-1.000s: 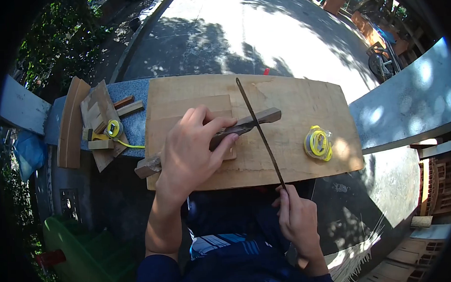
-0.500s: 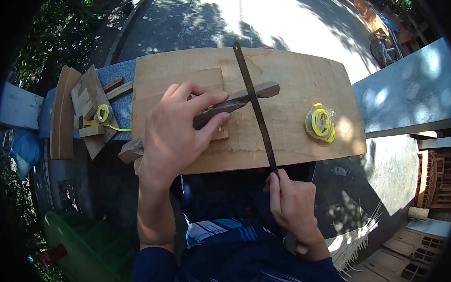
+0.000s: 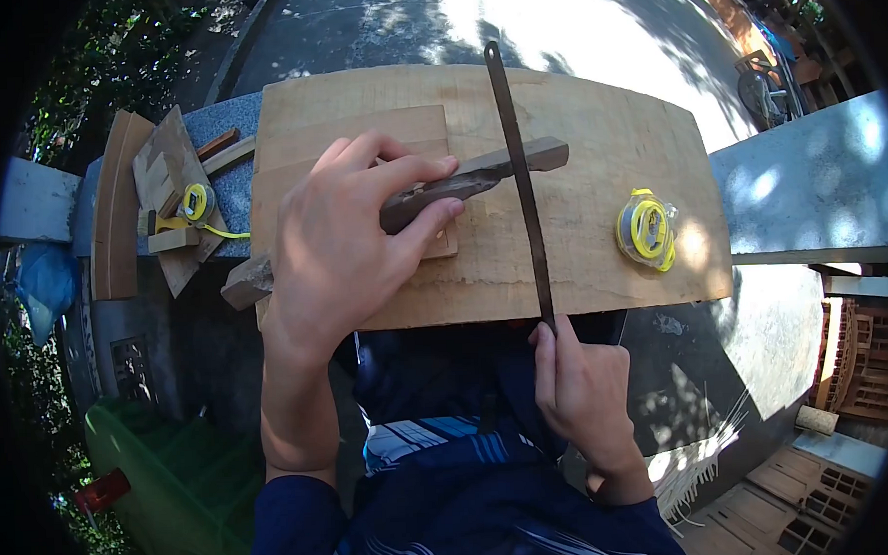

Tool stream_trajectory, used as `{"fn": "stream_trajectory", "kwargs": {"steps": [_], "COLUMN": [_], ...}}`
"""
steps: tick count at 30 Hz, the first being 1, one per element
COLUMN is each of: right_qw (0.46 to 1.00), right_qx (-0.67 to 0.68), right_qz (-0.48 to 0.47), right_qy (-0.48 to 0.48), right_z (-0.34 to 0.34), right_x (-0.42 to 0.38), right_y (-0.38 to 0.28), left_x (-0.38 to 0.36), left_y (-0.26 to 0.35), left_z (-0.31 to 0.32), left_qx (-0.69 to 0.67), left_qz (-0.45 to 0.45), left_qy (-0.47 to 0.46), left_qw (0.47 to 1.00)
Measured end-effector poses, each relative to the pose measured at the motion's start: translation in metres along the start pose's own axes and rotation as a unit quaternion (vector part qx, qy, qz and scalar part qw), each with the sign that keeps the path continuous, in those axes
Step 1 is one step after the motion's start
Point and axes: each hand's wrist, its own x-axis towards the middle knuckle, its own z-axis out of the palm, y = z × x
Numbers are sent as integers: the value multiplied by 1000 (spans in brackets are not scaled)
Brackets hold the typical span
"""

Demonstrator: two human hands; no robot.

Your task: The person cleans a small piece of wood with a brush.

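My left hand point(image 3: 340, 232) is closed around a dark brown strip of wood point(image 3: 538, 157), thumb on the near side and fingers over the top. The strip lies slanted, its rough left end point(image 3: 249, 282) out past the board's edge. Its middle is partly hidden by my hand, and the visible top looks chipped. My right hand point(image 3: 585, 385) pinches the near end of a thin dark saw blade point(image 3: 530, 211). The blade lies across the strip, right of my left fingers, its holed tip pointing away from me.
Under the strip are a flat wooden piece point(image 3: 409, 127) and a large wooden board point(image 3: 595, 116). A yellow tape roll point(image 3: 648, 231) sits on the right. At left are a tape measure point(image 3: 199, 202), wood offcuts point(image 3: 174, 238) and a curved wooden piece point(image 3: 119, 211).
The view has shifted, so the board appears higher. The saw blade has slid slightly forward across the strip with my right hand. My left hand keeps its grip.
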Motion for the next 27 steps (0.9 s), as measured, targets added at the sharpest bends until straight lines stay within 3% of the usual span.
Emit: {"fn": "stream_trajectory", "kwargs": {"steps": [11,16,17,19,20,23,24,27], "right_qw": [999,987,974,894,790,711,731,845], "right_qx": [37,161,226,427,564,664,646,518], "right_qz": [12,-9,-11,40,79,-4,-37,-119], "right_qy": [29,17,6,-131,-228,-231,-218,-60], "right_z": [-2,-7,-10,-21,-20,-13,-12,-11], "right_x": [4,19,21,22,21,10,8,-2], "right_y": [5,-2,-2,-1,7,9,10,8], "left_x": [1,2,1,2,1,1,0,0], "left_y": [2,9,10,10,11,14,14,17], "left_z": [-1,-4,-4,-5,-6,-9,-10,-9], "left_qx": [5,4,5,1,1,-1,-4,-13], "left_qz": [-24,-22,-26,-11,-10,-42,-40,-39], "left_qy": [-5,-2,-4,-4,-6,-31,-27,-22], "left_qw": [1000,1000,1000,1000,1000,999,999,999]}}
